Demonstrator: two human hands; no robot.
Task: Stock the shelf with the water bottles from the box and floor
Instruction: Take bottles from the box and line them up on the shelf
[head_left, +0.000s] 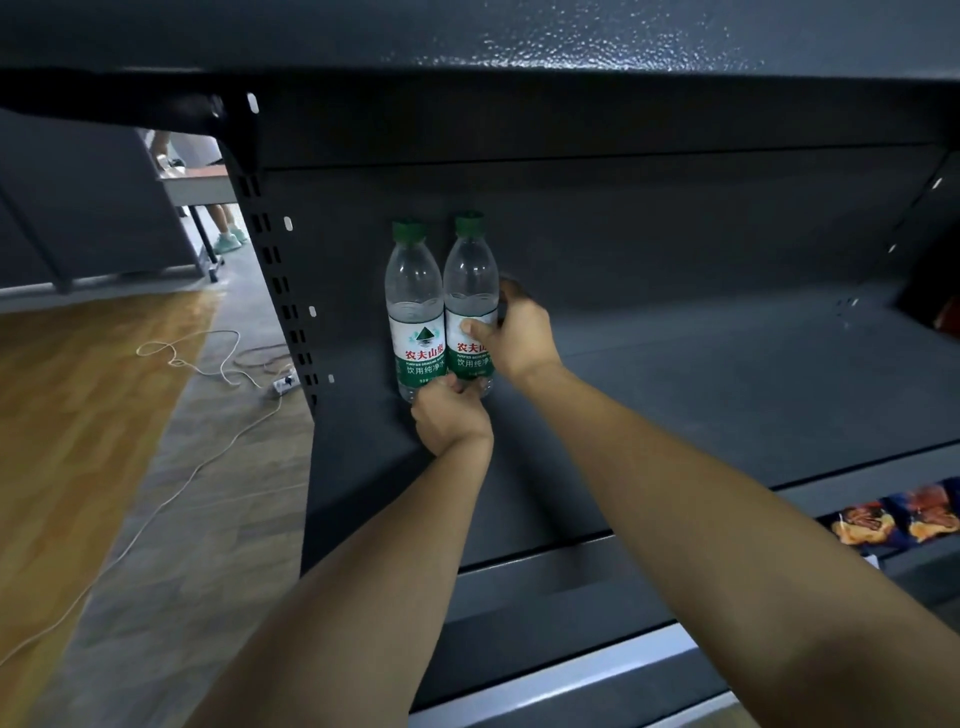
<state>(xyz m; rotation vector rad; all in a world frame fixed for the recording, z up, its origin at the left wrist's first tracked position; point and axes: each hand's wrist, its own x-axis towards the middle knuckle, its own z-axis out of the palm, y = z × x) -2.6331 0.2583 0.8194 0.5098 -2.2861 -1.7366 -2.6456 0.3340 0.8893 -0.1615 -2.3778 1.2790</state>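
Note:
Two clear water bottles with green caps and green-and-white labels stand upright side by side at the back left of the dark grey shelf (701, 395). My right hand (519, 332) grips the right bottle (470, 280) around its label, thumb on the front. My left hand (449, 415) is at the bases of both bottles, its fingers curled against the bottom of the left bottle (414, 291). The bottles touch each other and stand close to the shelf's back panel.
The shelf above (519, 41) overhangs closely. A perforated upright (283, 291) bounds the shelf's left side. Snack packets (893, 519) lie on the lower shelf at right. A white cable and power strip (283, 384) lie on the floor at left. A person's legs (226, 223) stand by a far table.

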